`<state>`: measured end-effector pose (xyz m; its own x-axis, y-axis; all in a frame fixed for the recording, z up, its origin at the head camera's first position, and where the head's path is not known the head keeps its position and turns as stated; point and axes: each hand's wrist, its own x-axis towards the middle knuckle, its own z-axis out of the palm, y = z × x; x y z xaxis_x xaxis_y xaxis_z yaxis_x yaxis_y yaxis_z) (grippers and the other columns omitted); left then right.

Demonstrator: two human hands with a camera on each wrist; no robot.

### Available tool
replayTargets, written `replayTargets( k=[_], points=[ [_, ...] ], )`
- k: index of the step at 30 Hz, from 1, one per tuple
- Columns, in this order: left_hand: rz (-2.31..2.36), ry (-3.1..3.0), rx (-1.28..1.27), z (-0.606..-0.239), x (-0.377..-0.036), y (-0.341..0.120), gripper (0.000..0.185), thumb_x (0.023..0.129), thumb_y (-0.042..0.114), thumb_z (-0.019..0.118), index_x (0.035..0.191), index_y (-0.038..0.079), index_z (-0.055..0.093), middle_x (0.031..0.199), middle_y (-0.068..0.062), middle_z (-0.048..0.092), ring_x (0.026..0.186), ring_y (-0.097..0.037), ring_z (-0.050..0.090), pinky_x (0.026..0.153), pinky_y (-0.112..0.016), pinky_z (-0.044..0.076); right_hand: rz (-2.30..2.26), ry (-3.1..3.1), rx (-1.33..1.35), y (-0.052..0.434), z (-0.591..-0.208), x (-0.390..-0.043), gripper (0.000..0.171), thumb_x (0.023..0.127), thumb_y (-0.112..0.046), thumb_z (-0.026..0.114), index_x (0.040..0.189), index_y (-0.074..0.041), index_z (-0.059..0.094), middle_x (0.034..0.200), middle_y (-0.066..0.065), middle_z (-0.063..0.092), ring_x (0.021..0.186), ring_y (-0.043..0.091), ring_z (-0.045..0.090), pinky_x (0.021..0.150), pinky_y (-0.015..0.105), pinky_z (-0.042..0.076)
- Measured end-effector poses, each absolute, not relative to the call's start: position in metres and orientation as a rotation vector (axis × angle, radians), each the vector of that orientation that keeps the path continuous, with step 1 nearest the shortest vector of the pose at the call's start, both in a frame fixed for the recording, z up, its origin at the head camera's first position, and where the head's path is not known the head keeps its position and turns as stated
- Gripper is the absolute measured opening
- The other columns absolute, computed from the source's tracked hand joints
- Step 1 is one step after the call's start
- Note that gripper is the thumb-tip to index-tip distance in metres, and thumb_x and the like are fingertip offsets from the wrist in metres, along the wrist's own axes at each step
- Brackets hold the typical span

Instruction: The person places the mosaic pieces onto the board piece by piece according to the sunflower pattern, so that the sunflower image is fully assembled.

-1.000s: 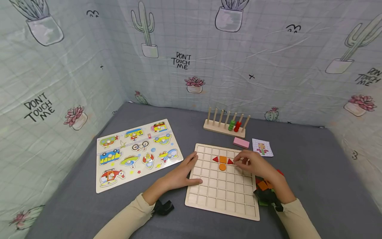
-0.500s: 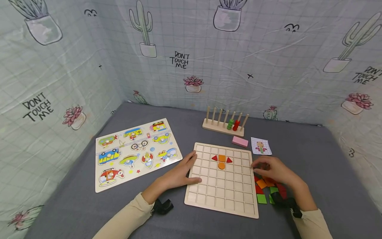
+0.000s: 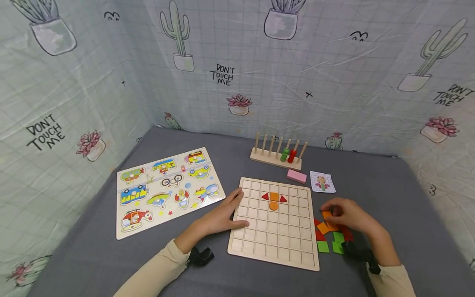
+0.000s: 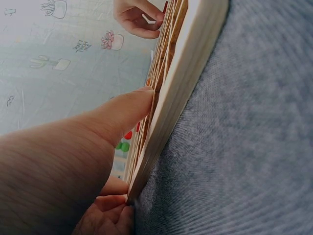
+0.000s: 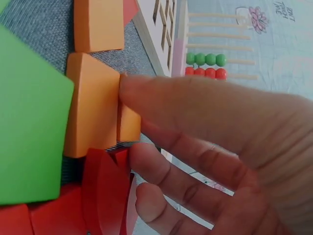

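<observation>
A: Head view first. The grid board [image 3: 273,224] lies flat on the bench [image 3: 389,194] with just four pieces [image 3: 273,199] seated near its top: two red triangles, an orange square, an orange round one under it. Nearly every cell is bare, so by my reckoning this is early going.

B: And the loose pile [image 3: 329,237] sits just right of the board: orange, red, green. The right hand [image 3: 346,215] is down on it, fingers curled over an orange piece [image 3: 326,215].

A: Left hand [image 3: 222,216]?

B: Flat and relaxed, fingers straight along the board's left edge, thumb lying on its frame.

A: Left wrist view: the thumb [image 4: 122,110] rests on the board [image 4: 186,73], fingers tucked against the edge below. A brace, not a grip.

B: Right wrist view now. A fingertip [image 5: 128,88] presses the orange piece [image 5: 128,122] where it lies against a bigger orange block [image 5: 93,105], red pieces [image 5: 105,191] beside the other fingers. I can't tell whether it's pinched or only touched.
</observation>
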<state>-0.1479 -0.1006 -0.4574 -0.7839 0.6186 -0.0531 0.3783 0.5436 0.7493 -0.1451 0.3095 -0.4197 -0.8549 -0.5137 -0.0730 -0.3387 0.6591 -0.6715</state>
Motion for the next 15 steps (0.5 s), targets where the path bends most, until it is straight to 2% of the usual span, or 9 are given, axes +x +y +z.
replayTargets(
  k=[9, 15],
  points=[
    [1.085, 2.479, 0.828, -0.4583, -0.1480, -0.1008, 0.094, 0.091, 0.040, 0.069, 0.155, -0.001, 0.014, 0.163, -0.013, 0.005, 0.149, -0.027, 0.011, 0.115, -0.046, 0.025, -0.957, 2.687, -0.662, 0.3059, -0.4223, -0.1430, 0.022, 0.081, 0.000, 0.075, 0.102, 0.004, 0.069, 0.081, 0.003, 0.058, 0.061, 0.003, 0.046, 0.053, 0.025, 0.042],
    [1.077, 2.483, 0.828, -0.4568, -0.1478, -0.1005, 0.094, 0.091, 0.039, 0.069, 0.155, -0.002, 0.015, 0.163, -0.014, 0.006, 0.149, -0.027, 0.011, 0.115, -0.046, 0.025, -0.928, 2.746, -0.616, 0.3004, -0.4238, -0.1424, 0.017, 0.083, -0.005, 0.075, 0.099, 0.001, 0.070, 0.077, -0.002, 0.056, 0.059, 0.003, 0.046, 0.051, 0.024, 0.042]
  ],
)
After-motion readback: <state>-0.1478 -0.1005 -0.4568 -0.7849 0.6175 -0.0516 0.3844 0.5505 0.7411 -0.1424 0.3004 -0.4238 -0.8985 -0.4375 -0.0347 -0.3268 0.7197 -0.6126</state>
